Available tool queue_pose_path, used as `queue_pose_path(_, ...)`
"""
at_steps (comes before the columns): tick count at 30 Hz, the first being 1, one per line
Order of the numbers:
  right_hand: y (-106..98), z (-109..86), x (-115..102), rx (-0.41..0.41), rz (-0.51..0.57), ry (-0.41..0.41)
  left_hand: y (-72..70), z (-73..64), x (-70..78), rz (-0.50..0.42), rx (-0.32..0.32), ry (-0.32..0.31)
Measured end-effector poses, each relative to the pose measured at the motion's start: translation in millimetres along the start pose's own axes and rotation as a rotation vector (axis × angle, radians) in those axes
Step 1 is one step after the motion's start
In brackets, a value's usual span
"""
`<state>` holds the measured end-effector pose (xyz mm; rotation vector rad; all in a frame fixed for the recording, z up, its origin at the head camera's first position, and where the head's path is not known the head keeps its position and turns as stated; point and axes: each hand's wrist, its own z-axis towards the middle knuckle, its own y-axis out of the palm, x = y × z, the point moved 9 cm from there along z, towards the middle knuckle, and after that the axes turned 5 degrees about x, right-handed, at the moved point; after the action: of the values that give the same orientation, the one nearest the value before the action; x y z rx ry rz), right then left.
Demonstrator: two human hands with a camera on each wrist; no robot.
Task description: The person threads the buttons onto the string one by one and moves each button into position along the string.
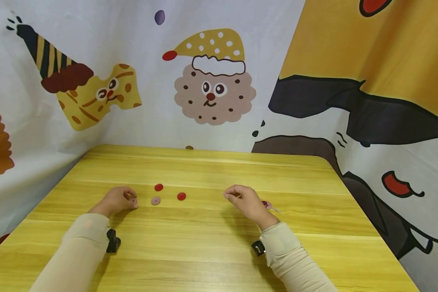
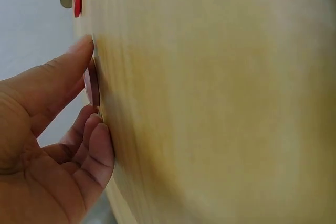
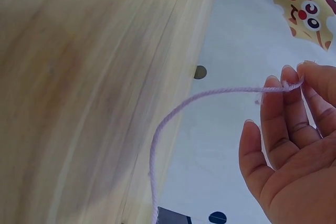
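My left hand [image 1: 117,199] is low at the table's left side, thumb and fingers curled round a pink button [image 2: 92,85] that lies flat on the wood. Just right of it are a second pink button [image 1: 155,200] and two red buttons [image 1: 158,187], one of them farther right. With thumb and forefinger, my right hand [image 1: 249,205] pinches the end of a lilac string [image 3: 205,94] above the table. The string curves down from those fingertips. Beyond that wrist, a dark red button [image 1: 264,204] and a pink button [image 1: 268,205] lie together beside a loose string tail.
The yellow wooden table [image 1: 190,251] runs back to a printed cloth [image 1: 146,121] with cartoon figures, which also hangs along both sides. A small black camera [image 1: 113,241] is strapped at the left wrist, another [image 1: 258,247] at the right.
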<state>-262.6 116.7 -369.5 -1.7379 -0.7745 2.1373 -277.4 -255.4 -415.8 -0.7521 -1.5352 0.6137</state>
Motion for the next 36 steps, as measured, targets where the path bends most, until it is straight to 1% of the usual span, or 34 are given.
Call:
queue_pose_path(6,0.8,-0.7,1.0,-0.014,0.021,0.004,0.3,-0.6,4.7,0.023,0.0,0.022)
queue_pose_path(11,1.8,-1.3,0.3,-0.02,0.02,0.003,0.9,-3.5,5.0,0.013,-0.008,0.025)
queue_pose_path(17,1.7,-1.3,-1.5,-0.018,0.006,-0.008,-0.6,-3.4,5.4,0.019,0.01,0.037)
queue_pose_path(19,1.6,-1.1,-1.7,-0.016,0.004,-0.01,-1.2,-3.1,5.0,0.008,0.019,0.04)
queue_pose_path(27,2.0,-0.9,0.4,-0.021,0.013,-0.003,-0.7,-5.1,3.3,-0.077,0.022,0.026)
queue_pose_path(33,2.2,-1.2,0.6,-0.026,0.024,0.004,-2.9,-5.6,2.3,-0.102,0.032,0.026)
queue_pose_path(36,2.2,-1.2,1.1,-0.025,0.02,0.005,-4.6,-5.7,0.3,-0.109,0.049,0.011)
